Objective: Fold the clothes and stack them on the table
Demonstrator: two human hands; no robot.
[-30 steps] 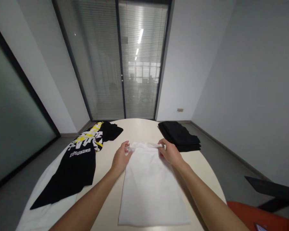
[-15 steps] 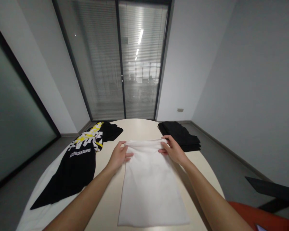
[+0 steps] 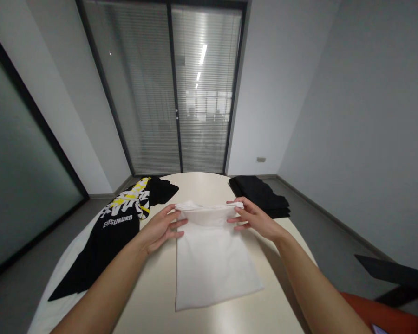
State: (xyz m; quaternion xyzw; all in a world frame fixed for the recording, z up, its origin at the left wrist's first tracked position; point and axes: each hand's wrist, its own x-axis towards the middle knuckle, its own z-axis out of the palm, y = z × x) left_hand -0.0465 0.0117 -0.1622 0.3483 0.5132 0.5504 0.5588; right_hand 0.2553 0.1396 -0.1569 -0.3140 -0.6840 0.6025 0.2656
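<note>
A folded white garment, seemingly a T-shirt [image 3: 216, 260], lies lengthwise in front of me, its far edge gathered and raised a little. My left hand [image 3: 165, 227] pinches the far left corner between thumb and fingers, the other fingers spread along the side. At the far right corner, my right hand [image 3: 252, 218] grips the same edge, thumb on the near side. The cloth between the hands sags slightly, and its near end rests on the table.
A black T-shirt [image 3: 114, 241] with yellow and white print lies loose on the left, over white cloth [image 3: 61, 278]. Folded black clothes [image 3: 259, 195] are stacked at the far right of the pale table [image 3: 195, 183]. Something red [image 3: 379, 308] and a dark chair part [image 3: 397, 273] stand right.
The white garment's near edge has moved away from me and now slants. My left hand has shifted a little left and nearer, both hands still holding the far edge.
</note>
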